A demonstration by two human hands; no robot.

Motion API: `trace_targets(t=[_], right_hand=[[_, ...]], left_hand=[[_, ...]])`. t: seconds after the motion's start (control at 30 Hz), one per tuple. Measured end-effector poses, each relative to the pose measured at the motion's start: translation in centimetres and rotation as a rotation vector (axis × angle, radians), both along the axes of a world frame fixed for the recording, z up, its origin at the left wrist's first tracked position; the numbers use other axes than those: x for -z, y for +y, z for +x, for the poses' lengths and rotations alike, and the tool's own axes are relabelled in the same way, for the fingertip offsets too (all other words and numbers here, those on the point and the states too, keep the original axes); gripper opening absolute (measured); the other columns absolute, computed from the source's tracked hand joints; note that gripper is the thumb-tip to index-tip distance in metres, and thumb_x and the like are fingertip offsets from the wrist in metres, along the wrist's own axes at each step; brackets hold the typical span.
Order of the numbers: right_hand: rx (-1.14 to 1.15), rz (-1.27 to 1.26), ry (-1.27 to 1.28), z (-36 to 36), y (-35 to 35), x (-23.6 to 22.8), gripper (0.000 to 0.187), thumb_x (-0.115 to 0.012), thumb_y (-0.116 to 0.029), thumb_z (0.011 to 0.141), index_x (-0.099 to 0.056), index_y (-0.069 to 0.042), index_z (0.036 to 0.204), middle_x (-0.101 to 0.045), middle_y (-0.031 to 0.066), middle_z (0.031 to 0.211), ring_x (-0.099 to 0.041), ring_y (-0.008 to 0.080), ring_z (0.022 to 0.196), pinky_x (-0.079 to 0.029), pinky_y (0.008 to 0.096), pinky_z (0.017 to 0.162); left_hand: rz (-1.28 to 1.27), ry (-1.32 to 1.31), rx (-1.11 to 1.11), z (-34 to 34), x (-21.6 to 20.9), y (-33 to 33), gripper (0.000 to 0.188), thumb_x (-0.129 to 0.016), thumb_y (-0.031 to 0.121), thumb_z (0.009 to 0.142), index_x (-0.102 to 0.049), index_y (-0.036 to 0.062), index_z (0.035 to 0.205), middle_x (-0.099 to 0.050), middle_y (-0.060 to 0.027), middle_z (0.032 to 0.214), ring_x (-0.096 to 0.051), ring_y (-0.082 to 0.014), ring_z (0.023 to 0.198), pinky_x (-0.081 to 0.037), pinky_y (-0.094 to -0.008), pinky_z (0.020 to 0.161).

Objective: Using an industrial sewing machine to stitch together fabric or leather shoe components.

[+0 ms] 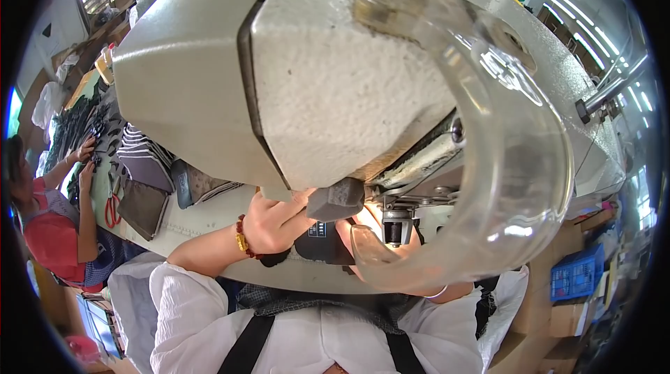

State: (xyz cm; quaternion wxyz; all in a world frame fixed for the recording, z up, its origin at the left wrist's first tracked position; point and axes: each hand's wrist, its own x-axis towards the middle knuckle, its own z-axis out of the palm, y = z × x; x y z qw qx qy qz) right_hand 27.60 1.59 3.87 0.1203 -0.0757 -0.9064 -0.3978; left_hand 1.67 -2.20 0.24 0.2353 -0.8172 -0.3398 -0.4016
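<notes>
A large cream sewing machine head [349, 74] fills the middle of the view, with a curved clear plastic guard [499, 185] on its right. My left hand [276, 224], with a beaded bracelet at the wrist, reaches up to the machine's lower edge. Its fingers are bent together, their tips hidden behind a dark grey block [336, 199]. Below the block lies a dark fabric piece [321, 245] with a small white print. My right hand [377, 238] is at that piece's right edge, fingers closed on it, partly covered by the guard and the lit presser area [398, 224].
Stacked dark and striped fabric pieces [144, 165] lie on the table to the left, beside red-handled scissors [112, 210]. Another person in a red apron [52, 227] handles dark pieces at far left. A blue plastic crate [576, 273] and cardboard boxes stand at right.
</notes>
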Motion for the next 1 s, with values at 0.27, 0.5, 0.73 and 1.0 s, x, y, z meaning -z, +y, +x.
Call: trace_targets(t=[0.27,0.5,0.73,1.0], right_hand=[[0.074,0.842,-0.243,-0.9,0.4,0.9,0.051,-0.073,-0.002,0.082,-0.067,0.002,0.132,-0.069,0.0131,0.130,-0.065,0.0249,0.123,-0.050,0.0386,0.116],[-0.016,0.095,-0.009,-0.7,-0.1,-1.5,0.053,-0.080,-0.007,0.078,-0.068,0.006,0.127,-0.070,0.0134,0.132,-0.066,0.0256,0.120,-0.049,0.0432,0.116],[0.010,-0.115,-0.041,-0.7,-0.5,-1.6,0.056,-0.080,-0.010,0.078,-0.066,0.007,0.130,-0.069,0.0155,0.131,-0.068,0.0283,0.116,-0.049,0.0414,0.113],[-0.014,-0.143,-0.012,-0.4,-0.2,0.5,0.069,-0.083,-0.015,0.072,-0.062,0.007,0.134,-0.063,0.0227,0.132,-0.067,0.0367,0.113,-0.052,0.0463,0.104]], left_hand=[[0.012,0.002,-0.009,-0.3,0.8,0.1,0.029,-0.072,0.003,0.065,-0.077,-0.0025,0.093,-0.075,-0.0155,0.109,-0.073,-0.0289,0.091,-0.059,-0.0425,0.074],[-0.020,-0.076,0.016,-0.2,0.1,0.6,0.031,-0.070,0.002,0.065,-0.077,-0.0021,0.095,-0.075,-0.0151,0.111,-0.072,-0.0292,0.095,-0.058,-0.0403,0.074],[-0.127,-0.128,0.098,-0.4,-0.9,0.6,0.033,-0.074,0.004,0.069,-0.077,-0.0006,0.102,-0.074,-0.0108,0.111,-0.070,-0.0307,0.096,-0.055,-0.0412,0.078],[-0.061,-0.138,0.066,-0.6,-0.1,1.0,0.031,-0.075,0.004,0.074,-0.078,0.0021,0.105,-0.072,-0.0095,0.116,-0.069,-0.0290,0.095,-0.056,-0.0414,0.078]])
